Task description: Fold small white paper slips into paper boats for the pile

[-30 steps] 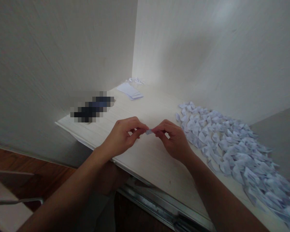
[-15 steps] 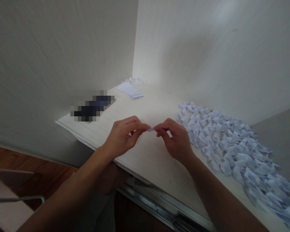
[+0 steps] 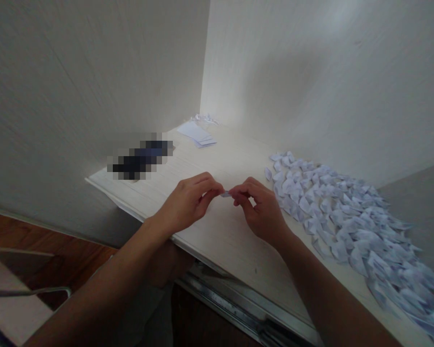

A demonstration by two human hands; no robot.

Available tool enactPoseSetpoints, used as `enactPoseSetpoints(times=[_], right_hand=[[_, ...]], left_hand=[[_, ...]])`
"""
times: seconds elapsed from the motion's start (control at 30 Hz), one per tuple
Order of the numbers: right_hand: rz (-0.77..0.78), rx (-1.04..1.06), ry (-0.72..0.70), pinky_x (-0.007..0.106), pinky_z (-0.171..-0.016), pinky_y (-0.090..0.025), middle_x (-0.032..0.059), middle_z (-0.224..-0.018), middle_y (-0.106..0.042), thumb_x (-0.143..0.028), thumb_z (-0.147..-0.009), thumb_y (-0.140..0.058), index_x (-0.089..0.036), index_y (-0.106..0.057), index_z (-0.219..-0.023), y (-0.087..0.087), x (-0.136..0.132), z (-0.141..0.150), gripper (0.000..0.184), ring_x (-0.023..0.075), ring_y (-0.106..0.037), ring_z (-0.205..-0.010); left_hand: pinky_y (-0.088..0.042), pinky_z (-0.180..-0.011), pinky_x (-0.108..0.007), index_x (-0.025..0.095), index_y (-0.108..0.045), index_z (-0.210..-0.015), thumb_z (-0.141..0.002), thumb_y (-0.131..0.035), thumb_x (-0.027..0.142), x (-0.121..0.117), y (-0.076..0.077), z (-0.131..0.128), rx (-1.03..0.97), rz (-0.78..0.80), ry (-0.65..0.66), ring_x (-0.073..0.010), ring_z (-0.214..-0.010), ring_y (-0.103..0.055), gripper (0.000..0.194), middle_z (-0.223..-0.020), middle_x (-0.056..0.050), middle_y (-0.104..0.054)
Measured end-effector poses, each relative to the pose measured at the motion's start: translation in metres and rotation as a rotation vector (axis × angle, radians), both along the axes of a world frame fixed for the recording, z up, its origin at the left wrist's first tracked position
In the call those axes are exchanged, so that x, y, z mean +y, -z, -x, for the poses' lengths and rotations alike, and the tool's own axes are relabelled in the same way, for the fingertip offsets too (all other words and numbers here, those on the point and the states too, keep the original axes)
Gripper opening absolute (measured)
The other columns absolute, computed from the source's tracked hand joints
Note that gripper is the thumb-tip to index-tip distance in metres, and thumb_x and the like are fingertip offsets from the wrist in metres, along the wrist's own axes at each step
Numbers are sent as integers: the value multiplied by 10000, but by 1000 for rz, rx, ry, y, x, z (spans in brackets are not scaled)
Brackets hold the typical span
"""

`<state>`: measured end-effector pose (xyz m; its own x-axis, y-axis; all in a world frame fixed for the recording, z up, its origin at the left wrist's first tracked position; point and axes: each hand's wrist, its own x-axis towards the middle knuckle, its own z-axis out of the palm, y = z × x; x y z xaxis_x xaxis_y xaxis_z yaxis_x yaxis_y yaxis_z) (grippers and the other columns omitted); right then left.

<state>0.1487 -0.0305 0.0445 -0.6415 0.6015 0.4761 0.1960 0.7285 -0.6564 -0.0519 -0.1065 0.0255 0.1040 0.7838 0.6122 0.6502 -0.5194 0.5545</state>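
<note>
My left grip (image 3: 191, 200) is pinched on one end of a small slip of paper (image 3: 225, 194), and my right grip (image 3: 260, 207) is pinched on the other — thumb to fingers on both sides, the slip bridging the narrow gap. It sits just left of the heap of folded papers (image 3: 332, 212), over the desk (image 3: 231, 255). For something this thin I'd favour a light, even pinch: equal pressure at both ends, fingertips level, no sideways tug that could tear or skew it.

My fingertips cover most of the slip, so I can't make out its creases, nor whether it is clear of the surface below. The heap overlaps so thickly that single pieces are hard to separate by eye — and its near end is cut off by the edge of view. Left of the heap and farther back lie some flat sheets (image 3: 195, 132), with white scraps (image 3: 206, 118) behind them, too small to read. Farther left of the heap, a dark object (image 3: 142, 156) is pixelated; I can't tell what it is.
</note>
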Motion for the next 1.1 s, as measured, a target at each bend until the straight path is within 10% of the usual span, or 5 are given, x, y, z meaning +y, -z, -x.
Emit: enactPoseSetpoints(times=[0.47, 1.1], right_hand=[[760, 84, -137, 290, -675, -531, -26, -722, -681, -319, -816, -774, -213, -686, -885, -1, 6, -1, 154, 127, -656, -656], [725, 4, -357, 291, -695, -410, -2, -771, -589, -450, -885, -760, -200, -672, -738, -11, 7, -8, 303, 131, -516, -724]], left_hand=[[-461, -673, -268, 197, -690, -1092, -1001, -585, 324, -5, -13, 11, -217, 458, 317, -155, -765, -604, 188, -950, -37, -685], [-479, -817, -304, 197, -785, -850, -890, -724, 229, -6, -19, 10, -559, 521, 431, -172, -928, -634, 79, -1052, -49, -687]])
